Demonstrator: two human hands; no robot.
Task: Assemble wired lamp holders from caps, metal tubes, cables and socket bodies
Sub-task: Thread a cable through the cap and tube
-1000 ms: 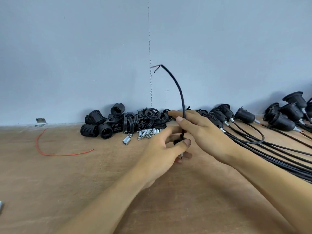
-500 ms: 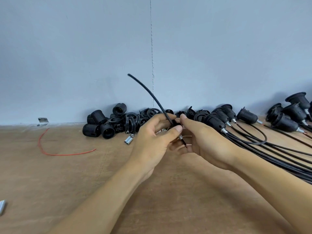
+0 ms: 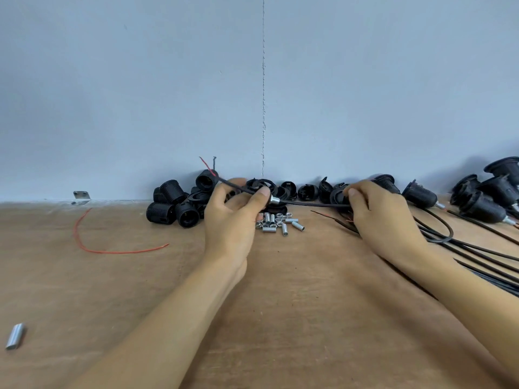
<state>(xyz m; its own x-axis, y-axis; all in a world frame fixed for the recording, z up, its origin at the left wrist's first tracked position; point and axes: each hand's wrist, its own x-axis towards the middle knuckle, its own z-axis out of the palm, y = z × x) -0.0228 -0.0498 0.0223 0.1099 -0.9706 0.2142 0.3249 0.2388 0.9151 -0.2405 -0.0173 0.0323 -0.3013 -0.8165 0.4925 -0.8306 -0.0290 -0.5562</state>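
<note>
A black cable [image 3: 311, 204] runs level between my two hands above the wooden bench. My left hand [image 3: 233, 220] pinches a black cap with a metal tube [image 3: 274, 201] threaded on the cable; the cable's stripped red and black ends [image 3: 207, 164] stick out past it to the upper left. My right hand [image 3: 379, 217] grips the cable further right. Loose metal tubes [image 3: 280, 222] lie on the bench below the cable. Black socket bodies [image 3: 174, 206] are piled at the wall to the left, caps and rings [image 3: 306, 190] behind my hands.
Finished lamp holders [image 3: 486, 200] with black cables [image 3: 477, 248] lie at the right. A loose red wire [image 3: 92, 242] curves on the bench [image 3: 140, 290] at left. One metal tube [image 3: 15, 336] lies at the near left edge. A metal bracket [image 3: 81, 196] sits by the wall.
The cable, upright before, now lies level between my hands. My hands have drawn apart, the right sliding along the cable to the right while the left keeps the cap and tube.
</note>
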